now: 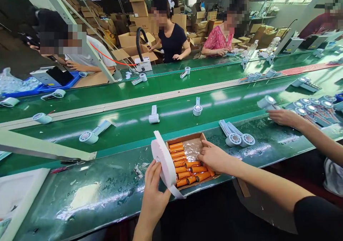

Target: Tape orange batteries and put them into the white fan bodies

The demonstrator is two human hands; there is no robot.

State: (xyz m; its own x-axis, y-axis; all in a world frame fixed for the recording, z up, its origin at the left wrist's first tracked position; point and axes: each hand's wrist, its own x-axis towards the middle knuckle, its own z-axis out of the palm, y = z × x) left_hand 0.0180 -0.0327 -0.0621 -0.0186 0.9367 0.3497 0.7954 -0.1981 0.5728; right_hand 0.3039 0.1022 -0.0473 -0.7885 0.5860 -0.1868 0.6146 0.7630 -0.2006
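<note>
My left hand grips a large white roll of tape, held on edge with a loose strip hanging off its lower side. Just right of it sits a small cardboard box with several orange cylindrical cells and a clear plastic liner inside. My right hand reaches into the box with fingers curled over the cells; whether it grips one is hidden.
Two white handheld fan units lie right of the box. More fans ride the green conveyor. A co-worker's hand reaches toward a cluster of fans at right. Several people work across the line amid cardboard boxes.
</note>
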